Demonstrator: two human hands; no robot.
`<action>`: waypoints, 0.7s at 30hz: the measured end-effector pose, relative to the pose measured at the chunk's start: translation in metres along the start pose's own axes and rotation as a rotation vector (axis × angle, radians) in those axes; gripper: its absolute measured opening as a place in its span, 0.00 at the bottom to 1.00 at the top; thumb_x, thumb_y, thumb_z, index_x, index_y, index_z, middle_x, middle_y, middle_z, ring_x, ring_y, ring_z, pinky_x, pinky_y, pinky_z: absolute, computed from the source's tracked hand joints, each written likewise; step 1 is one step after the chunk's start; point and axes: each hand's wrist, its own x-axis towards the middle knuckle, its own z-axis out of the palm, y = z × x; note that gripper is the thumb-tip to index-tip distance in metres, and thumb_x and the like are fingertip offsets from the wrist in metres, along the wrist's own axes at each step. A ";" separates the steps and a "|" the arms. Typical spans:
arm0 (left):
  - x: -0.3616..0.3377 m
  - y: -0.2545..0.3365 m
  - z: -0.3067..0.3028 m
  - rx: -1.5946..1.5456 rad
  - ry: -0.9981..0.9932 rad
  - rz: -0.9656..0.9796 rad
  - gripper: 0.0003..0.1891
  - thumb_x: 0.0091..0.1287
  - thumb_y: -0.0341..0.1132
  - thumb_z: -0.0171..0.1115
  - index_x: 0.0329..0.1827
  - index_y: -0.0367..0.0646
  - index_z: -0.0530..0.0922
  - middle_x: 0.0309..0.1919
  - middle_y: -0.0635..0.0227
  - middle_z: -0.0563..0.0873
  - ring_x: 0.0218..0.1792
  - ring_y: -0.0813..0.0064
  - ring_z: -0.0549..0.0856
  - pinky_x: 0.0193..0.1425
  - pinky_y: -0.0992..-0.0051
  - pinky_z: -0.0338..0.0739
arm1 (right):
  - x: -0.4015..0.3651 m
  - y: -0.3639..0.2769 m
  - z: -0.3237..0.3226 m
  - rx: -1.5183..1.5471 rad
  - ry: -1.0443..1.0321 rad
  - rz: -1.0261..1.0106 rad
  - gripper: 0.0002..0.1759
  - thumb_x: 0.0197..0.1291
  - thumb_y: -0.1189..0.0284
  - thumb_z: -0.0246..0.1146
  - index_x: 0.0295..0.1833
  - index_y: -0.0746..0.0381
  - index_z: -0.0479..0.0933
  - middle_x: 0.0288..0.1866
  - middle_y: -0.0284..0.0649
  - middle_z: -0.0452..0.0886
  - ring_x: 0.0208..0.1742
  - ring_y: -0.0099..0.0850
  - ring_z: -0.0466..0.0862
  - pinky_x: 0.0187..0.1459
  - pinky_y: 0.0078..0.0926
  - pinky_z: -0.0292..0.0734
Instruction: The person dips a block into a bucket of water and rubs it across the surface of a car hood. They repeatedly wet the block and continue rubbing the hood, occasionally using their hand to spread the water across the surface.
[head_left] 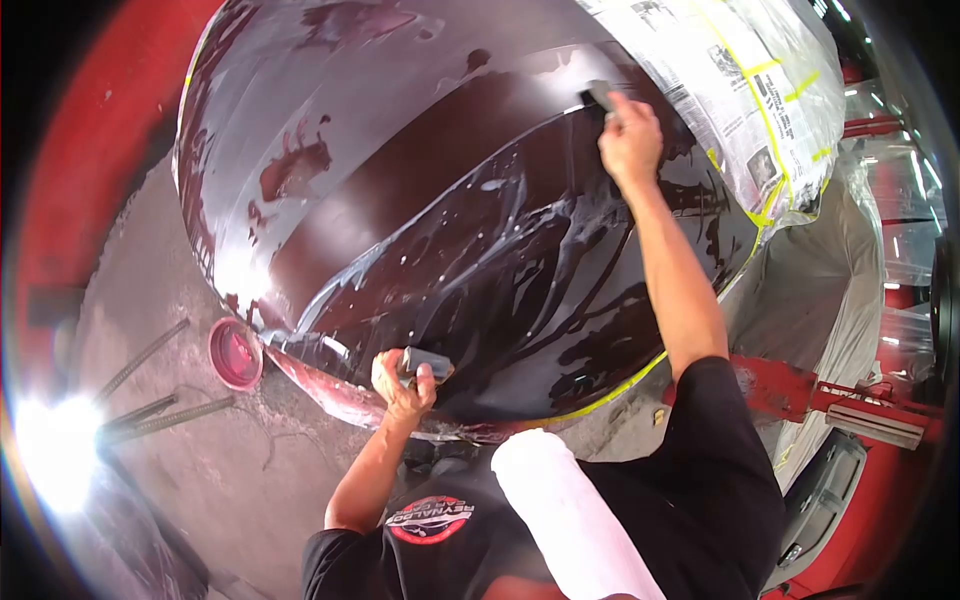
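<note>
A large, glossy dark maroon car panel spreads out before me, wet with whitish streaks and droplets. Near its far right part, my right hand is closed around a small dark squeegee-like block, which meets the panel at the end of a long pale streak. At the near left edge, my left hand grips a small grey block between thumb and fingers. Whether that block touches the panel cannot be made out. The fingers' undersides are hidden on both hands.
Newspaper and plastic, fixed with yellow tape, cover the area beyond the panel's right side. A pink-red bucket stands on the floor at left. A bright work lamp shines at lower left. A white towel hangs over my shirt.
</note>
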 end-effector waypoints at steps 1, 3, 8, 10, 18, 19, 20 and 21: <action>0.004 0.002 0.000 0.018 0.016 0.026 0.20 0.61 0.39 0.64 0.49 0.32 0.73 0.31 0.52 0.78 0.29 0.52 0.77 0.35 0.56 0.71 | -0.019 -0.036 -0.003 0.049 -0.030 -0.071 0.21 0.57 0.78 0.64 0.57 0.54 0.85 0.49 0.42 0.84 0.49 0.45 0.82 0.54 0.41 0.79; 0.006 0.003 -0.001 -0.016 0.005 0.016 0.18 0.59 0.37 0.64 0.47 0.33 0.73 0.30 0.53 0.77 0.28 0.53 0.76 0.35 0.57 0.71 | -0.064 -0.107 -0.010 0.259 -0.139 -0.184 0.24 0.51 0.82 0.65 0.55 0.53 0.86 0.43 0.40 0.85 0.43 0.43 0.82 0.47 0.37 0.77; -0.056 -0.031 0.015 -0.090 0.102 0.006 0.21 0.63 0.34 0.61 0.55 0.28 0.70 0.39 0.51 0.77 0.36 0.56 0.78 0.44 0.60 0.73 | -0.184 -0.304 -0.007 0.654 -0.396 -0.417 0.23 0.46 0.77 0.67 0.53 0.56 0.81 0.43 0.37 0.80 0.47 0.40 0.79 0.51 0.39 0.73; -0.047 -0.004 -0.003 -0.320 0.096 -0.422 0.27 0.70 0.32 0.56 0.68 0.24 0.62 0.50 0.48 0.77 0.46 0.61 0.78 0.53 0.65 0.74 | -0.215 -0.362 0.007 0.634 -0.565 -0.514 0.22 0.48 0.74 0.67 0.53 0.57 0.79 0.46 0.38 0.78 0.51 0.39 0.76 0.51 0.38 0.72; -0.052 0.018 -0.018 -0.378 0.181 -0.475 0.25 0.74 0.37 0.55 0.66 0.30 0.62 0.53 0.50 0.75 0.51 0.62 0.78 0.55 0.64 0.76 | -0.199 -0.340 -0.029 0.563 -0.453 -0.633 0.20 0.48 0.72 0.67 0.50 0.55 0.85 0.47 0.32 0.81 0.53 0.34 0.78 0.54 0.39 0.70; -0.033 0.029 -0.020 -0.382 0.113 -0.500 0.24 0.72 0.36 0.57 0.64 0.28 0.65 0.52 0.48 0.74 0.48 0.61 0.78 0.53 0.65 0.76 | -0.198 -0.316 -0.045 0.557 -0.389 -0.619 0.22 0.47 0.72 0.68 0.52 0.53 0.85 0.48 0.32 0.81 0.54 0.34 0.79 0.55 0.39 0.70; -0.038 0.021 -0.008 -0.355 0.088 -0.449 0.24 0.70 0.36 0.57 0.63 0.28 0.65 0.51 0.48 0.74 0.47 0.62 0.78 0.51 0.65 0.76 | -0.195 -0.289 -0.064 0.502 -0.335 -0.562 0.22 0.46 0.72 0.68 0.52 0.53 0.85 0.47 0.32 0.82 0.52 0.35 0.80 0.54 0.38 0.71; -0.043 0.007 0.007 -0.326 0.066 -0.394 0.24 0.69 0.35 0.57 0.62 0.27 0.66 0.50 0.48 0.74 0.45 0.62 0.77 0.49 0.65 0.76 | -0.189 -0.259 -0.082 0.447 -0.277 -0.507 0.23 0.46 0.73 0.69 0.53 0.53 0.85 0.47 0.33 0.83 0.51 0.36 0.81 0.53 0.37 0.72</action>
